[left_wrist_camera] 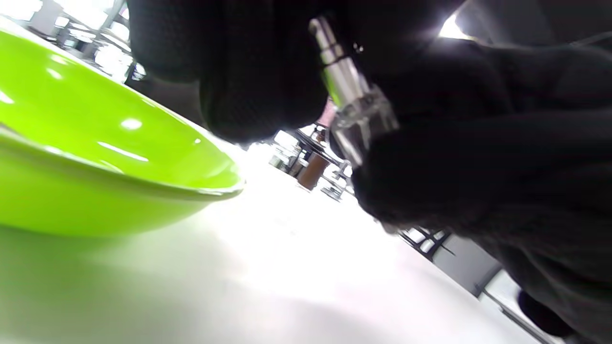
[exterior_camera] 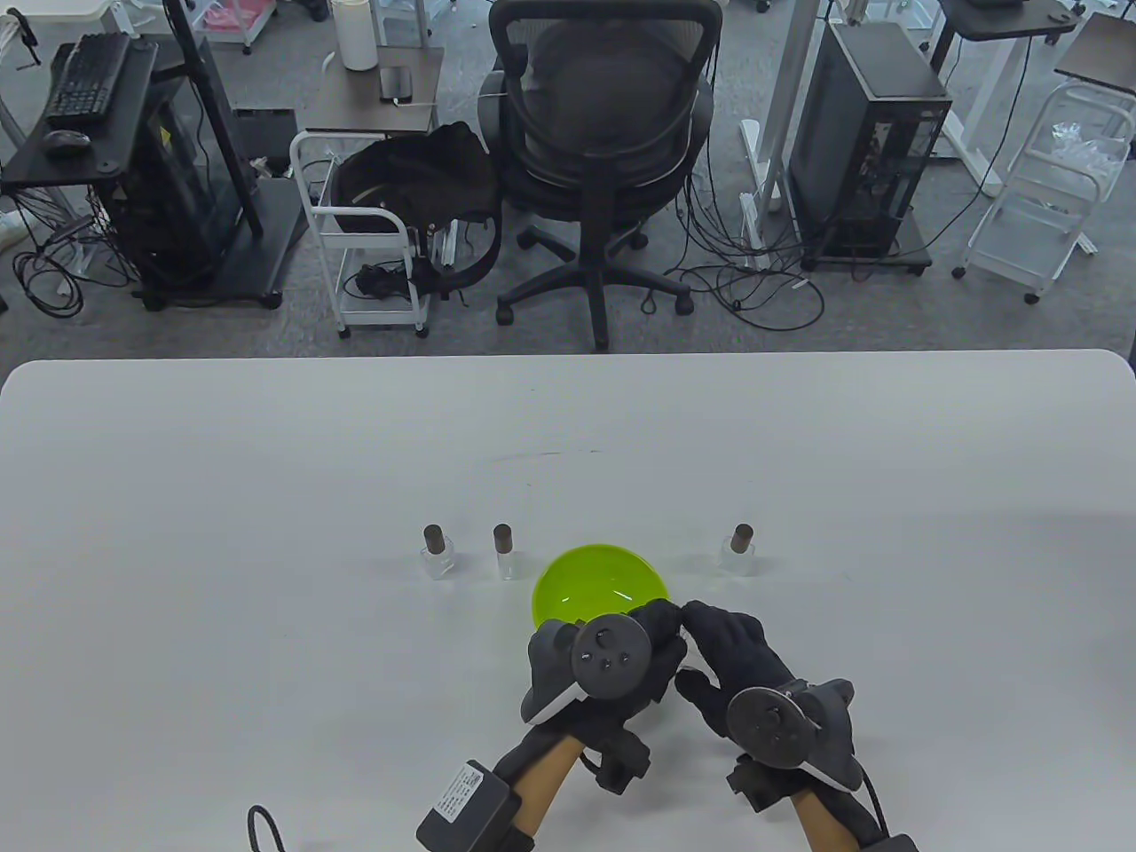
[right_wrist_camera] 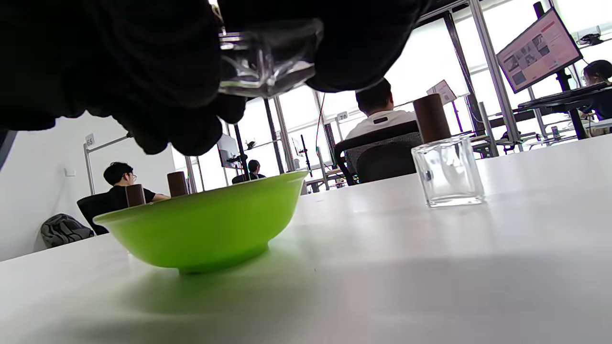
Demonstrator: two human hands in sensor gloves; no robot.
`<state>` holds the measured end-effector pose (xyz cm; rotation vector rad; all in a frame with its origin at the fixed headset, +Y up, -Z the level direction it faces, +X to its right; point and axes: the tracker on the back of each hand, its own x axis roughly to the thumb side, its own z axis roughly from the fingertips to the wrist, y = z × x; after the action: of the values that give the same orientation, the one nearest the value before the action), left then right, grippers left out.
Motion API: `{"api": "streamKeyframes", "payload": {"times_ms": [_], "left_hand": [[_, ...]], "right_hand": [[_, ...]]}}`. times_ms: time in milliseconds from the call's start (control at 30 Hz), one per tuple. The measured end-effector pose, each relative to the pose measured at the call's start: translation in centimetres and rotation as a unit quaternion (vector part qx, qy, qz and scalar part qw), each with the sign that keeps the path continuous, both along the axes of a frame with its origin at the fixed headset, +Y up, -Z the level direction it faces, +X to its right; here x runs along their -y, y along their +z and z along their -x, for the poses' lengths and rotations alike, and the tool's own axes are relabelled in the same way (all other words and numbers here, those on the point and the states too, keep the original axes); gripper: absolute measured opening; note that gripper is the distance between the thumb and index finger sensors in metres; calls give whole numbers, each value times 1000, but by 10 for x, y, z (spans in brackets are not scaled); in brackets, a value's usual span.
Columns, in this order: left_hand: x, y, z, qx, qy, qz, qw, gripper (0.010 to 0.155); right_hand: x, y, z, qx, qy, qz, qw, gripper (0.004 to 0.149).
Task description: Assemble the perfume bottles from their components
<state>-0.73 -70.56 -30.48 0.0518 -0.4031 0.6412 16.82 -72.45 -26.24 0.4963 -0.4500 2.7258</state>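
Observation:
Both gloved hands meet just in front of the green bowl (exterior_camera: 599, 581). Between them they hold a small clear glass perfume bottle (left_wrist_camera: 361, 119) with a bare silver spray nozzle (left_wrist_camera: 330, 57) and no cap. My right hand (exterior_camera: 714, 635) grips the glass body (right_wrist_camera: 267, 57). My left hand (exterior_camera: 661, 621) curls its fingers (left_wrist_camera: 258, 81) beside the nozzle. In the table view the fingers hide the bottle. Three clear bottles with brown caps stand on the table: two left of the bowl (exterior_camera: 437, 550) (exterior_camera: 503, 550) and one to its right (exterior_camera: 739, 548).
The white table (exterior_camera: 266, 497) reaches wide on both sides of the hands. Past its far edge stand an office chair (exterior_camera: 603, 133), a white cart (exterior_camera: 373, 240) and computer towers (exterior_camera: 874, 142). People sit at desks in the background of the right wrist view.

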Motion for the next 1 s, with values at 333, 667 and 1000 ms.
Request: {"api": "streamKeyframes", "payload": {"times_ms": [333, 667, 1000], "left_hand": [[-2, -1, -7, 59, -82, 29, 994, 53], [-9, 12, -8, 109, -131, -132, 976, 46], [-25, -17, 20, 68, -195, -53, 977, 64]], "right_hand": [[0, -2, -1, -15, -14, 21, 1000, 73], [-2, -6, -14, -38, -80, 59, 994, 75], [-1, -11, -28, 29, -21, 29, 999, 73]]}}
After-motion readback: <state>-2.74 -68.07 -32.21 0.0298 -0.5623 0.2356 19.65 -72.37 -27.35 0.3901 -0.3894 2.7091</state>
